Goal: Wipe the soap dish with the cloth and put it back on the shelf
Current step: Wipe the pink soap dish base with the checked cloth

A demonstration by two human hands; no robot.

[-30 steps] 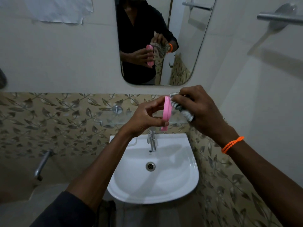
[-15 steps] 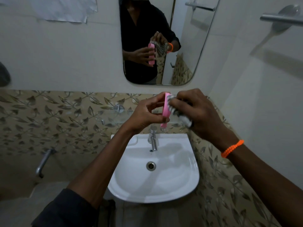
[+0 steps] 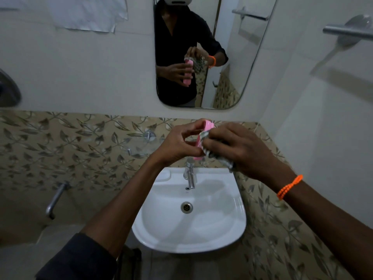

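White sink (image 3: 232, 229) sits nearest, below both hands. Above it, the left hand (image 3: 177, 146) pinches the pink soap dish (image 3: 204, 136) upright on edge; the right hand (image 3: 240, 148), fingers curled, presses a bunched cloth (image 3: 214, 152) against it. Behind, a mirror (image 3: 242, 77)

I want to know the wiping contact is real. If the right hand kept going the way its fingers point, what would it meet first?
The cloth it grips, then the pink soap dish held by the left hand; they look already pressed together.

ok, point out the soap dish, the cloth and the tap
soap dish (image 3: 206, 126): head view, pink upper edge.
cloth (image 3: 203, 135): head view, patterned fold beside the dish.
tap (image 3: 190, 175): head view, chrome body above the basin.
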